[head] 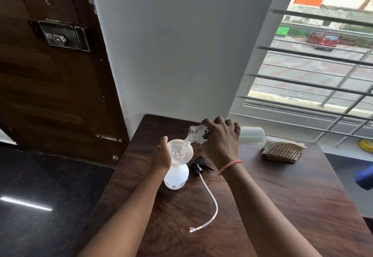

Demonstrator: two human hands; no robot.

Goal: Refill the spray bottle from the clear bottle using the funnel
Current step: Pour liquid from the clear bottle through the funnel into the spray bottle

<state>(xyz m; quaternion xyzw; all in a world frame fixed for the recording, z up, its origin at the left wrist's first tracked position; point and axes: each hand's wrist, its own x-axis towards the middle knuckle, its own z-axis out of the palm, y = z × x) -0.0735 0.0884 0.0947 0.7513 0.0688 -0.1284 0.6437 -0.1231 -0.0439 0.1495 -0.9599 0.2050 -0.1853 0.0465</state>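
Observation:
A white spray bottle point(176, 177) stands on the dark wooden table point(282, 206) with a white funnel point(180, 150) seated in its neck. My left hand point(162, 156) cups the funnel's left side. My right hand point(221, 139) grips the clear bottle point(251, 134), tipped nearly horizontal with its open mouth over the funnel. A stream of liquid falls from the mouth into the funnel. The black spray head point(199, 164) with its long clear tube point(212, 202) lies on the table just right of the spray bottle.
A wire napkin holder point(283, 149) with white napkins stands at the table's back right. A white wall rises behind the table, a brown door point(50, 75) is at the left, and a barred window point(323, 75) at the right. The table's left edge drops to dark floor.

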